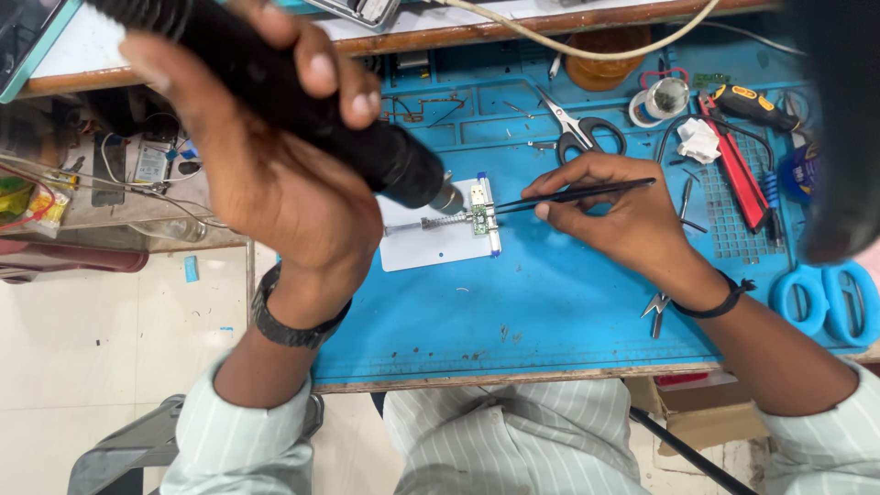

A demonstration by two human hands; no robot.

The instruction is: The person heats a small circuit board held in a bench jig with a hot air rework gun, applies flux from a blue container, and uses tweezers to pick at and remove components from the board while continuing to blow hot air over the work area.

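Observation:
My left hand point(266, 137) grips a thick black hot-air tool point(302, 92), its metal nozzle point(447, 197) pointing down at a small green circuit board point(479, 218). The board sits clamped in a white holder point(431, 247) on the blue work mat point(532, 302). My right hand point(614, 211) holds black tweezers point(577, 194) whose tips reach the board's right edge. A dark watch is on my left wrist and a black band on my right.
Black-handled scissors point(582, 133), a red tool point(738, 174), a yellow-and-black screwdriver point(752, 105), a solder spool point(665, 96) and a brown tin point(600, 64) lie at the mat's back. Blue-handled scissors point(825, 298) rest at right, small cutters point(658, 310) near my right wrist. A cluttered shelf point(110, 174) stands left.

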